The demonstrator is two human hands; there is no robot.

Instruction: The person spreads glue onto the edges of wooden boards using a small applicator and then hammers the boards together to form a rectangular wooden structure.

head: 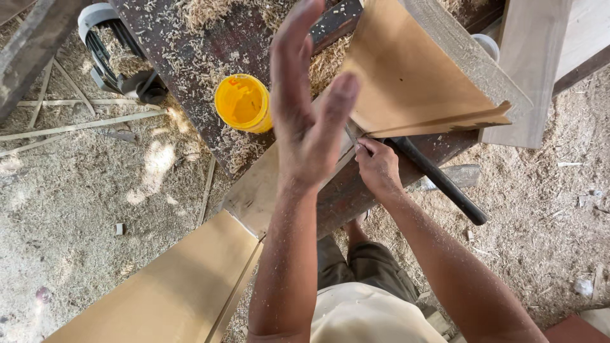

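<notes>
My left hand (305, 108) is raised flat and open above the workbench, fingers together and thumb apart, holding nothing. My right hand (376, 166) rests lower on the bench edge with its fingers pinched on a thin metal blade (353, 134) set against a long wooden plank (190, 279). A brown laminate-faced board (413, 76) lies tilted just past that hand. A black-handled tool (445, 183) lies on the bench beside my right hand, its handle jutting off the edge.
A yellow plastic container (243, 103) stands on the dark, shaving-strewn workbench (210, 44). A grey power tool (108, 51) sits at the bench's far left. Pale planks (527, 70) lean at the right. Sawdust covers the ground (76, 203).
</notes>
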